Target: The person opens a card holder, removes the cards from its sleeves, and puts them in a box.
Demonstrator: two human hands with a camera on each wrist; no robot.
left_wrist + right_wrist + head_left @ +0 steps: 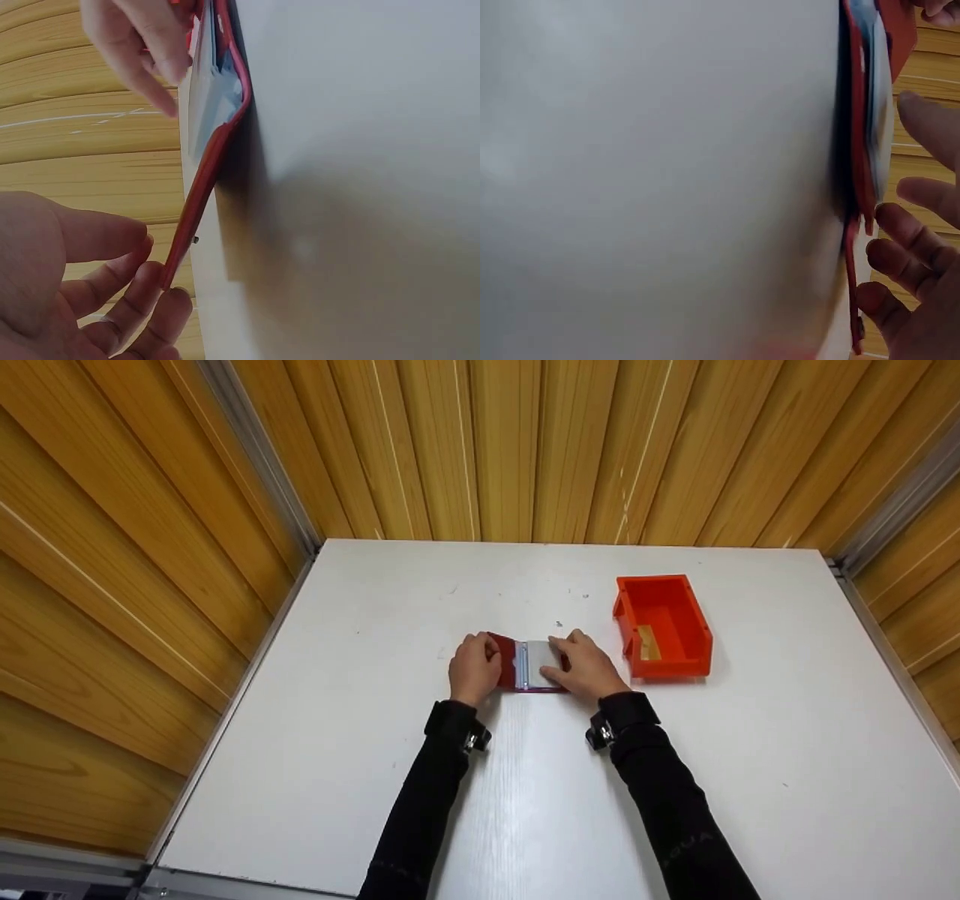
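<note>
head view: where's the wallet, and who's got it?

red wallet (524, 669) is open like a book, near the middle of the white table (337, 697), spine running about 12 to 6. left hand (474, 669) at its 9 o'clock, right hand (589, 667) at its 3.

grip?

left pinches the free edge of the red cover (201, 191), which tilts up off the table. right is relaxed, fingers spread over the pale leaves (212, 105), not curled round anything. can't tell if its tips press down.

how will it handle?

my read: light, nothing fragile. cover looks stiff enough to swing as one panel. leaves look thin, slick, likely to slide or fan.

so hold where?

cover edges at 9 and 3, not the leaves. mind the small stud (196, 240) on the cover's outside and the narrow red strap (852, 277) past the right-hand edge; either could snag a finger.

room?

orange-red bin (670, 669) sits between 2 and 3 o'clock, just beside the right hand. tightest side. back edge at 12 is farther off, wood panels (502, 450) behind it. widest stretch of table runs 8 to 10. i'd swing wide that way.
</note>
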